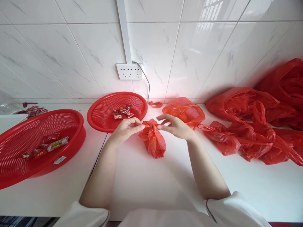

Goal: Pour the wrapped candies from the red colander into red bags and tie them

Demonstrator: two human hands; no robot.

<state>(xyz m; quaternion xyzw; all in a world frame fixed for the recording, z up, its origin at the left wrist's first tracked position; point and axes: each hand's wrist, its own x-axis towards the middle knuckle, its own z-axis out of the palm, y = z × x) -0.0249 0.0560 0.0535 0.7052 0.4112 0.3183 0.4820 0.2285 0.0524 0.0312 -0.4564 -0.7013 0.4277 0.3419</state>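
Observation:
A small red plastic bag (155, 143) is bunched up with a twisted, knotted neck, and its contents are hidden inside. My left hand (126, 129) pinches the left end of the bag's neck between thumb and fingers. On the other side my right hand (176, 126) has its thumb and a finger at the right end of the neck, with another finger raised. The bag's bottom is just at or slightly above the white table (151, 186); I cannot tell which.
A red basket (99, 108) with several small wrapped snacks (123, 112) stands behind my left hand. Farther left is a larger red basket (73, 126) with snack packets (50, 143). An opened red bag (182, 108) lies behind my right hand; several filled bags (222, 138) are piled right.

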